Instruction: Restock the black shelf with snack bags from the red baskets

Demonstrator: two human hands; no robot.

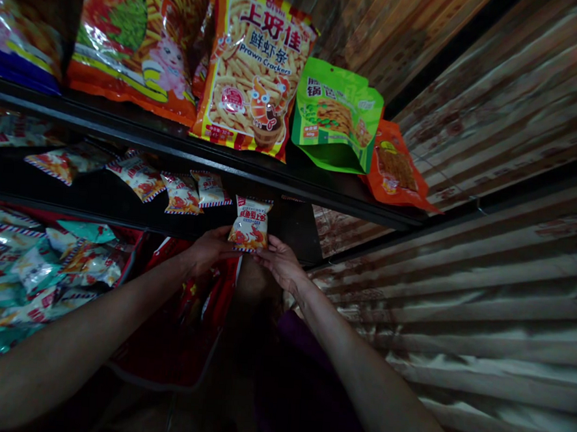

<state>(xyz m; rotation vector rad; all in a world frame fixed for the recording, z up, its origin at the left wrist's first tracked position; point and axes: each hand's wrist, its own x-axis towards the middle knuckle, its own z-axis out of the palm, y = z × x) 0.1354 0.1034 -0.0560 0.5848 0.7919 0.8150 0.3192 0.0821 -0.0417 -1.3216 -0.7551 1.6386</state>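
Note:
Both hands hold a small white and orange snack packet (250,225) between them, with its printing upside down to me. My left hand (211,249) grips the packet's left lower edge, fingers partly under it. On its right lower corner, my right hand (282,262) pinches with thumb and fingers. The packet is at the lower black shelf (292,226), near its right end. Left of it, a similar small packet (210,189) lies on that shelf, in a loose row with several others like it, such as a striped-edge packet (137,175).
Above, the upper shelf (176,131) carries a prawn crackers bag (258,71), a green pouch (336,118) and an orange bag (401,167). A red bag (162,358) stands below, beside a heap of small packets (45,266). Pleated curtain (469,305) hangs at right.

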